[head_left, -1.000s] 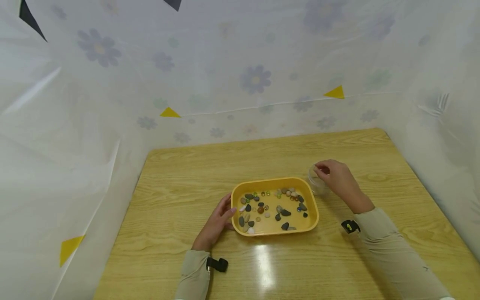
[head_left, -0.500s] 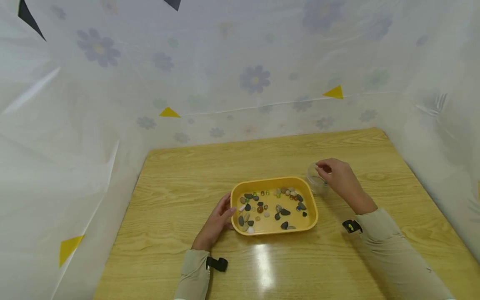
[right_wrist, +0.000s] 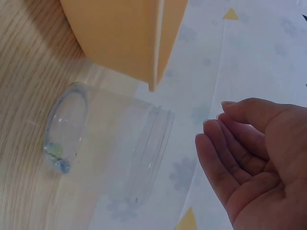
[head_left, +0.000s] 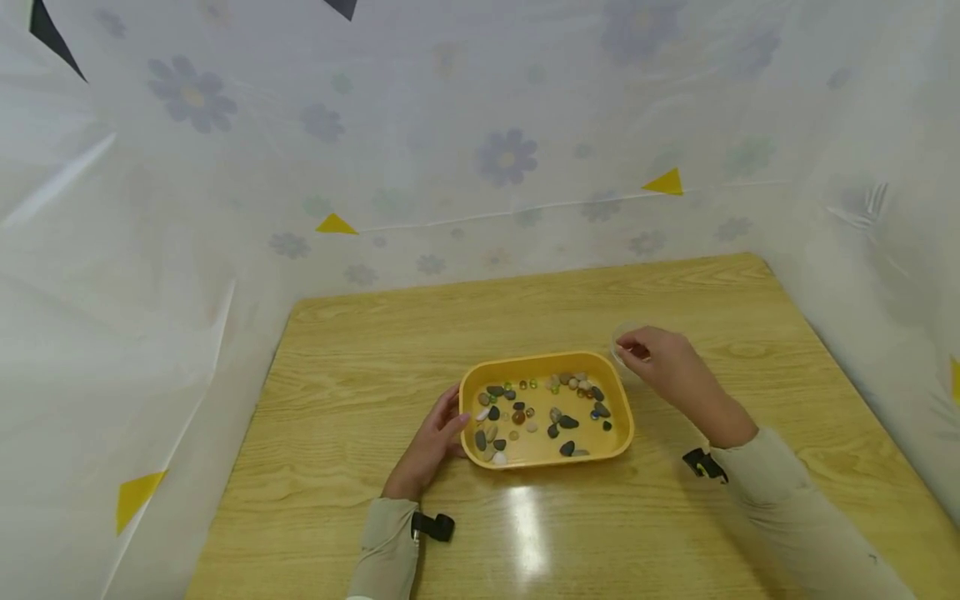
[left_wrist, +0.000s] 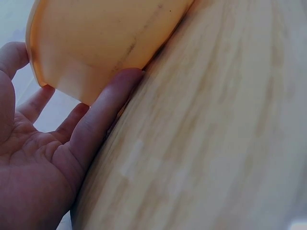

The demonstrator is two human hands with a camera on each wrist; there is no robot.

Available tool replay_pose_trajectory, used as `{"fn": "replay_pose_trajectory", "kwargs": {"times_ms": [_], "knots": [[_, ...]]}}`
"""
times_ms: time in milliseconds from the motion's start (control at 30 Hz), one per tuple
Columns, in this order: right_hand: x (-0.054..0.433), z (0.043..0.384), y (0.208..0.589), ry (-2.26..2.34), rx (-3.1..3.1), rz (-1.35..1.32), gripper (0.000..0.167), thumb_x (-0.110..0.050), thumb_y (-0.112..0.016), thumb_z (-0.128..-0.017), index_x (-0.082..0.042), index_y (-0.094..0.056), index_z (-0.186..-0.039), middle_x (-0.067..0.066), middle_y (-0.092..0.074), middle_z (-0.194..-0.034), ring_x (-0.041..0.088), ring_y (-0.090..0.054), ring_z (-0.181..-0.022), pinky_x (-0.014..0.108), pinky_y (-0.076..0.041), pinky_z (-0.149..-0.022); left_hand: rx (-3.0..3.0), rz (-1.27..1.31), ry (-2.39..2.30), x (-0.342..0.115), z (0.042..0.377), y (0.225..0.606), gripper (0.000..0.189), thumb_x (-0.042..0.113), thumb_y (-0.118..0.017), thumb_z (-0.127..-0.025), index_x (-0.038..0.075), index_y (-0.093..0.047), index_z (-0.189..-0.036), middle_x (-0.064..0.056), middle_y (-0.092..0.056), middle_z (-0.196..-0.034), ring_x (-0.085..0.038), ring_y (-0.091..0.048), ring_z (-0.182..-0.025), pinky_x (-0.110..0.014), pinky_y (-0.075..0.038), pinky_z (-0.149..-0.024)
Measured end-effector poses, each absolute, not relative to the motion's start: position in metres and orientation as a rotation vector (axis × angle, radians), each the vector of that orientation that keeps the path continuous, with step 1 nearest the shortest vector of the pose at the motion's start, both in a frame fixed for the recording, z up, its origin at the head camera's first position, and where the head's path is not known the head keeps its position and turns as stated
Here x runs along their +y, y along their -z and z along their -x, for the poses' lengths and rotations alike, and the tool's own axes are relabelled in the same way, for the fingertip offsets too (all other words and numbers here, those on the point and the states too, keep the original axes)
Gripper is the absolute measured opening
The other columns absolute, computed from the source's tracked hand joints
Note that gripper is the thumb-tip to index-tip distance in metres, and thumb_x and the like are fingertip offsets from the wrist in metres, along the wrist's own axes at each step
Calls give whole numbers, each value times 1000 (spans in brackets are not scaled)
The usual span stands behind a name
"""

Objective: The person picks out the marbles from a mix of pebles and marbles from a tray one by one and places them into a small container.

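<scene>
Across the lower half of the head view, you have a wood-grain table (head_left: 360, 358), with a streak of glare (head_left: 527, 533) near the bottom centre. Whitish sheeting (head_left: 420, 167) hangs behind it and at both sides, faded flowers (head_left: 507, 157) patterning the back, with yellow triangles (head_left: 336, 224) on it and dark triangles (head_left: 54, 42) along the top edge. Right of centre sits the yellow tray (head_left: 540, 367), scattered with pebbles (head_left: 567, 422) and glassy beads (head_left: 519, 417). Your left hand (head_left: 429, 442) grips its left end, thumb over the rim. Your right hand (head_left: 663, 362) is at the mouth of the transparent jar (right_wrist: 110, 139), just beside the tray's upper right corner; its fingers are bent, but I cannot tell whether they pinch anything. Green and blue bits (right_wrist: 54, 149) lie in the jar's bottom.
</scene>
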State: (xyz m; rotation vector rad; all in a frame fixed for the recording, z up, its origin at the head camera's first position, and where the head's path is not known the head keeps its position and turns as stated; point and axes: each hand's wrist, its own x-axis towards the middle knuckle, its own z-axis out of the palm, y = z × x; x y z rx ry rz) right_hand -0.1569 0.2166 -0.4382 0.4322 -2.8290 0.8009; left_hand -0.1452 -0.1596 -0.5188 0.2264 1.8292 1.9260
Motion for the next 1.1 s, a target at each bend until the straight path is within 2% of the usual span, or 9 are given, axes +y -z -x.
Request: {"fn": "replay_pose_trajectory", "kwargs": {"times_ms": [433, 633, 800, 1100], "knots": [[188, 140, 440, -754, -2988, -654, 9, -12, -65, -88, -6, -69, -93, -1, -59, -80, 12, -54, -71, 28, -49, -60, 1809, -262, -2010, -161, 151, 547, 51, 24, -51, -97, 30, -31, -143, -4, -31, -145, -32, -45, -120, -47, -55, -68], [178, 136, 445, -786, -3100, -635, 13, -12, -63, -88, -5, -69, -97, -1, -64, -86, 11, -57, -75, 30, -51, -63, 1812, -279, -2018, -161, 151, 547, 49, 23, -50, -97, 31, -33, -143, -3, -33, -144, -31, -47, -117, -48, -55, -67], [170, 134, 455, -726, -3156, -623, 17, -11, -64, -87, -1, -69, -100, -1, -63, -80, 8, -51, -66, 26, -47, -58, 1799, -291, -2023, -162, 151, 547, 50, 24, -50, -97, 31, -32, -143, -3, -34, -144, -32, -47, -117, -49, -55, -67], [158, 129, 465, -606, -3212, -606, 5, -5, -62, -84, -4, -67, -85, 0, -56, -72, 12, -45, -61, 27, -41, -55, 1787, -305, -2024, -161, 151, 546, 50, 24, -49, -98, 31, -32, -144, -4, -32, -145, -32, -46, -118, -49, -54, -68]]}}
